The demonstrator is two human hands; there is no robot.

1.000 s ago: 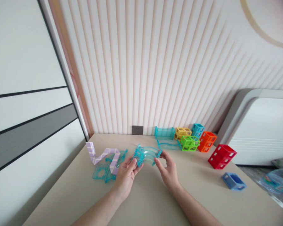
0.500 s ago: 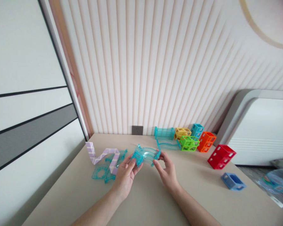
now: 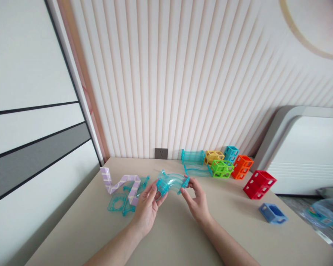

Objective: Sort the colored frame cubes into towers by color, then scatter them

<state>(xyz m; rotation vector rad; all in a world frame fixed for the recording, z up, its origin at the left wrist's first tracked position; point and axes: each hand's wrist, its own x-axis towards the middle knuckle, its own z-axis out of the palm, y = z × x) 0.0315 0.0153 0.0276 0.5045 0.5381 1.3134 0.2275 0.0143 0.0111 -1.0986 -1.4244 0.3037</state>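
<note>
A clear teal curved tube piece [image 3: 175, 181] is held just above the table between my two hands. My left hand [image 3: 150, 201] grips its left end, where a teal square connector part [image 3: 162, 185] sits against it. On the other end, my right hand [image 3: 195, 197] pinches the flange between thumb and fingers. Left of my left hand lies a lilac and white folding snake puzzle [image 3: 133, 191], bent in zigzags. Beneath and beside it are several teal pieces, one a flat square frame with a round hole [image 3: 117, 203].
Along the back of the table [image 3: 172, 236] lie teal tubes [image 3: 192, 157] and yellow [image 3: 213, 157], green [image 3: 222, 169] and teal [image 3: 231, 154] blocks. Further right stand an orange block [image 3: 242, 167], a red block [image 3: 259, 184] and a blue block [image 3: 273, 213]. A socket [image 3: 161, 153] sits on the wall.
My left thumb has shifted slightly at the left end of the curved tube. Both hands keep hold of it, and the other pieces stay in place.
</note>
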